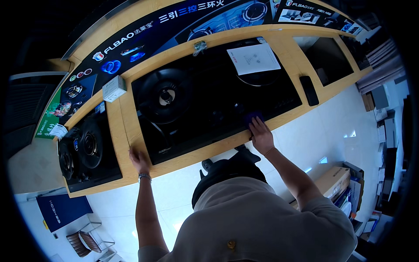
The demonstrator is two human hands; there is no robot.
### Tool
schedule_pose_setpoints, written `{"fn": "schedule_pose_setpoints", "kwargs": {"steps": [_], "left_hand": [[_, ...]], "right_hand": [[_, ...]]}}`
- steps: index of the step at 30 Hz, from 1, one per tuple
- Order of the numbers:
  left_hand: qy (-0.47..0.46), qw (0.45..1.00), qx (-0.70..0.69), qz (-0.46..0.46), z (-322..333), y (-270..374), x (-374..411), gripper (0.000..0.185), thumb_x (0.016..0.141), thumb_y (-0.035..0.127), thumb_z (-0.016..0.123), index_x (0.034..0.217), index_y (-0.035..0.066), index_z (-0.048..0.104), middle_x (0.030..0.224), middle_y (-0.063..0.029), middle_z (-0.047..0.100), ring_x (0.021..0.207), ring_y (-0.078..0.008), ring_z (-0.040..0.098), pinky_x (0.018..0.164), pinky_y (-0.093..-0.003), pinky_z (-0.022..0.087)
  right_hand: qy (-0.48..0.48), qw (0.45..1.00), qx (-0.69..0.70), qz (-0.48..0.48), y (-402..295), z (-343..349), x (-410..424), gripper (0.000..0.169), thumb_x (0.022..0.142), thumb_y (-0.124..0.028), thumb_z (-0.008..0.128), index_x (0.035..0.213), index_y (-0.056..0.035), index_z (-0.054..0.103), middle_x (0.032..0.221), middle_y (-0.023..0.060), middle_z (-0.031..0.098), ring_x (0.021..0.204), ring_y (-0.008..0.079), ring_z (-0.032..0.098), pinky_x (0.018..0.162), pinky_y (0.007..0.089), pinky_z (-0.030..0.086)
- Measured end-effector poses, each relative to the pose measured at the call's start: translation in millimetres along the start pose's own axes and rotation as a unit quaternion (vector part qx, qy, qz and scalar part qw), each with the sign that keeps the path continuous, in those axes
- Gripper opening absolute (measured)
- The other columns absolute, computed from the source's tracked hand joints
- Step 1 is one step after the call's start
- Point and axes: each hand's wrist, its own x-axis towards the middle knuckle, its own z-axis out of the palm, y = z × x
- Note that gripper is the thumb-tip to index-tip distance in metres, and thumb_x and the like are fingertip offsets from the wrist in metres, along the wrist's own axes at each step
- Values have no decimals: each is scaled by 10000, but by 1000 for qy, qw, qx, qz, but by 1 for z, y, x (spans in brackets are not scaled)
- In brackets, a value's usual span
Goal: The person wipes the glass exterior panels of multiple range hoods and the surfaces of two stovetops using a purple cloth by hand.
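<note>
My right hand (262, 134) presses a dark purple cloth (254, 118) onto the front edge of a black glass gas cooktop (203, 108). The fingers lie over the cloth and hide part of it. My left hand (139, 160) rests on the light wooden counter (126, 131), just left of that cooktop, with nothing seen in it. A large round burner (166, 96) fills the cooktop's left side. Control knobs (217, 116), dim against the black glass, sit near its front. A printed white sheet (254, 59) covers part of the right burner (258, 80).
A second gas cooktop (90, 147) is set in the counter at left. A small white box (114, 88) stands between the cooktops. A clear plastic bag (199, 47) lies at the back edge. A black elongated object (309, 90) lies at right, beside a counter cutout (327, 59). Cardboard boxes (332, 183) stand behind me.
</note>
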Motion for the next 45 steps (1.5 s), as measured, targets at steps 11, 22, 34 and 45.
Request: {"fn": "schedule_pose_setpoints", "kwargs": {"steps": [11,22,34,45], "left_hand": [[66,996,-18,58,144,159,-105,531,861,26,577,1364,71,415,1438,-152,410,1401,-342,275,1146,-478,184],[100,972,211,20,190,207,-138,452,945,254,467,1357,71,434,1467,-123,385,1415,-316,250,1137,-576,112],[91,965,247,1,192,211,-139,428,941,245,466,1326,60,459,1440,-113,421,1410,-275,272,1151,-531,140],[89,964,249,2,190,214,-138,415,938,236,471,1314,58,470,1441,-110,423,1403,-272,287,1147,-495,182]], "right_hand": [[-91,988,21,-119,62,19,125,595,841,-41,543,1412,-51,381,1522,143,256,1440,291,176,1160,457,205],[-83,973,23,-214,88,14,142,529,882,-82,522,1398,-61,410,1517,135,279,1423,298,224,1152,470,214],[-48,982,-23,-184,264,-30,51,569,782,-7,547,1345,-44,469,1450,138,371,1391,303,284,1135,472,258],[-28,998,-54,13,268,-9,166,510,809,-10,544,1315,-33,488,1470,151,333,1395,320,255,1143,441,239]]}}
